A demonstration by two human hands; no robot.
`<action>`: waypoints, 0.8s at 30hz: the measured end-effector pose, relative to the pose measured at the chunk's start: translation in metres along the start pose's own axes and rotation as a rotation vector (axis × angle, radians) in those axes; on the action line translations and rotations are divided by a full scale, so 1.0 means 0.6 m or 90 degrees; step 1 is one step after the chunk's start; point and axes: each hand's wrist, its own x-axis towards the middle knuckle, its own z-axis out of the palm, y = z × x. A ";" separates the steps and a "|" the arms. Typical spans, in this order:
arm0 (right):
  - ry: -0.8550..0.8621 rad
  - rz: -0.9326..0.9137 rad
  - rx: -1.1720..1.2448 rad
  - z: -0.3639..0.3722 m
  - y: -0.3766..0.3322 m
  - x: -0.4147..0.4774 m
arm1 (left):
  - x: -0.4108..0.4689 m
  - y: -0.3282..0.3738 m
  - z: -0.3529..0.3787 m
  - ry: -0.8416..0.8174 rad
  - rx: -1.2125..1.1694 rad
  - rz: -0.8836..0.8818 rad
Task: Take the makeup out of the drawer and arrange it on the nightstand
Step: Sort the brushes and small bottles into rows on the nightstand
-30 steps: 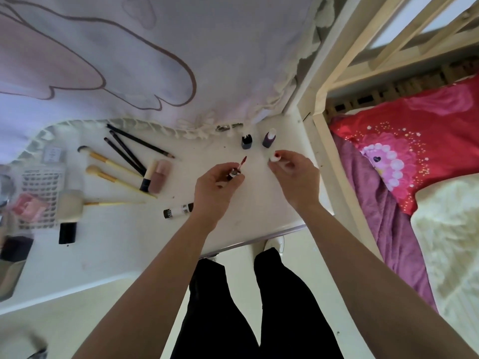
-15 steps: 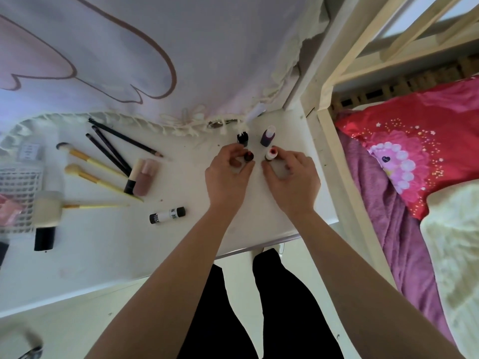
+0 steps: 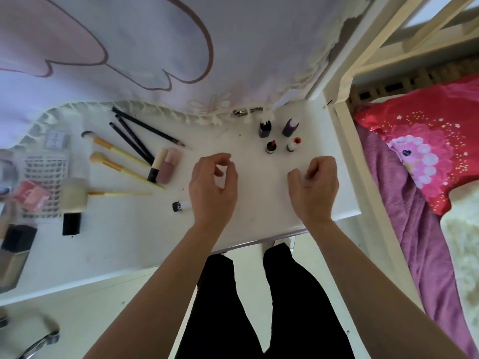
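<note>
On the white nightstand (image 3: 261, 218), four small makeup pieces stand upright in a square at the back right: a dark lipstick (image 3: 264, 128), a purple bottle (image 3: 290, 127), a dark red tube (image 3: 271, 146) and a white tube with a red top (image 3: 293, 144). My left hand (image 3: 212, 185) and my right hand (image 3: 316, 183) hover just in front of them, fingers loosely curled, holding nothing. Left of my hands lie yellow-handled brushes (image 3: 116, 164), black pencils (image 3: 140, 137), a pink bottle (image 3: 169, 165) and a small black-and-white tube (image 3: 181, 205).
A large round brush (image 3: 73, 202), a white basket (image 3: 42, 177) and a square bottle (image 3: 14, 251) sit at the left. A curtain hem (image 3: 168, 112) drapes along the back edge. A wooden bed frame (image 3: 363, 161) and red bedding (image 3: 427, 141) border the right. A metal handle (image 3: 39, 343) shows at bottom left.
My hands stood the dark red tube and the white tube upright in front of the other two, let go and drew back toward me, empty.
</note>
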 end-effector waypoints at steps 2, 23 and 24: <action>-0.039 -0.058 0.005 0.017 -0.011 -0.044 | -0.015 -0.024 -0.039 0.057 0.018 -0.014; -0.460 0.188 0.202 0.086 -0.157 -0.109 | -0.045 -0.036 -0.124 -0.144 -0.007 -0.035; -0.428 0.199 0.202 0.087 -0.156 -0.108 | -0.046 -0.031 -0.118 -0.154 -0.022 -0.040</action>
